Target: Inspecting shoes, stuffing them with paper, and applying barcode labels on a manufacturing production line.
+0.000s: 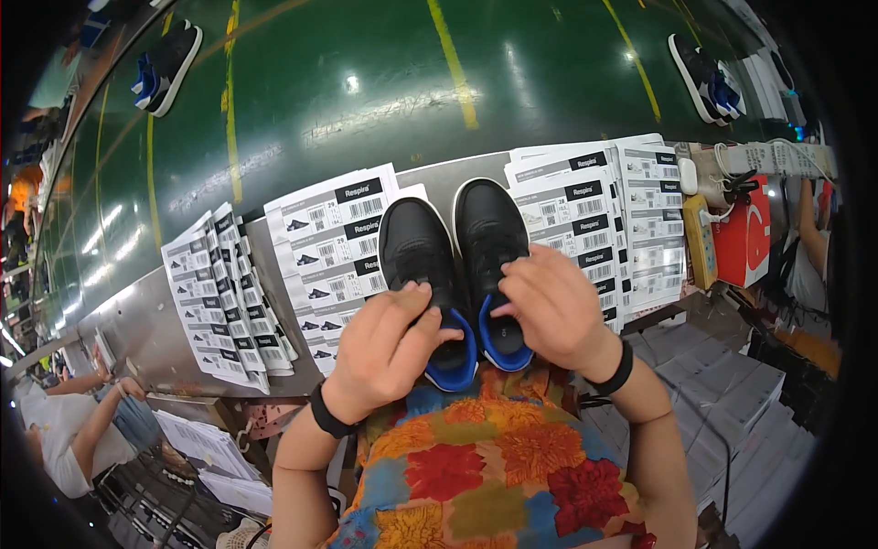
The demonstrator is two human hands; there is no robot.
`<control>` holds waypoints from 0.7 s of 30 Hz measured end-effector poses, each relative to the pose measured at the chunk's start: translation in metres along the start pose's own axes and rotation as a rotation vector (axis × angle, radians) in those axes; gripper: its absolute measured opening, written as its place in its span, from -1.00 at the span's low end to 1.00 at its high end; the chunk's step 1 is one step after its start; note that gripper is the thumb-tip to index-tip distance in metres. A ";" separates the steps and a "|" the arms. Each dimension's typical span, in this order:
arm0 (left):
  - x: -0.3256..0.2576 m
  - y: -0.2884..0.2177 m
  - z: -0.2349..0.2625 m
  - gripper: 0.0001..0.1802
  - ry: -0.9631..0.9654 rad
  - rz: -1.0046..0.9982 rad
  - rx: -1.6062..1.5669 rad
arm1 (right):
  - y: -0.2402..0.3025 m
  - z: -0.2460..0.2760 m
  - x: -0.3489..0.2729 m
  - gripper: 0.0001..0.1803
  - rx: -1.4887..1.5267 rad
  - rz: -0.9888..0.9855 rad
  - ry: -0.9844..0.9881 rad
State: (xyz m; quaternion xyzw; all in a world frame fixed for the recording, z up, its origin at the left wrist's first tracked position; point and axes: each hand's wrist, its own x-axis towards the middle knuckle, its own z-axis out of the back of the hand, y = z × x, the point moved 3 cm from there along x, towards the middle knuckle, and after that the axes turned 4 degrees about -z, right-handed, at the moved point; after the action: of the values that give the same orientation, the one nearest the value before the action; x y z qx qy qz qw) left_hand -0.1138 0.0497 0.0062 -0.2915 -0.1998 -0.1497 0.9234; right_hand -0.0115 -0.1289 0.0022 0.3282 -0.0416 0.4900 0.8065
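- left hand [389, 343]: fingers curled, tips pressed on the heel opening of the left shoe [422, 274]; whether it pinches the collar or only rests there, cannot tell.
- right hand [549, 306]: fingers bent over the heel opening of the right shoe [491, 247]; grip likewise unclear.
- both shoes: black, blue lining at the heels, side by side and touching, toes pointing away from the hands, lying on the grey table [155, 320].
- sheets of label stickers [334, 247] just left of the left hand; more label sheets [604, 220] just right of the right hand.
- black wristbands on both wrists.
- beyond the hands, green conveyor belt [366, 82] with another pair of shoes [165, 64] far off to the left.
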 end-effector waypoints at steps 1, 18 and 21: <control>0.011 0.001 0.009 -0.53 -0.023 0.038 -0.044 | -0.002 0.006 0.012 -0.67 0.084 -0.049 0.006; 0.079 0.057 0.031 -0.86 -0.034 0.736 -0.534 | -0.052 -0.005 0.092 -0.85 0.942 -0.677 0.202; 0.078 0.056 0.031 -0.86 -0.036 0.808 -0.614 | -0.050 -0.004 0.093 -0.84 0.914 -0.691 0.208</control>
State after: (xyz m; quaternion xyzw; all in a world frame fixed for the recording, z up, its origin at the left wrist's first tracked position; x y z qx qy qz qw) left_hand -0.0319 0.0999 0.0379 -0.6059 -0.0336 0.1729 0.7758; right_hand 0.0761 -0.0707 0.0111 0.5878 0.3631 0.1963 0.6957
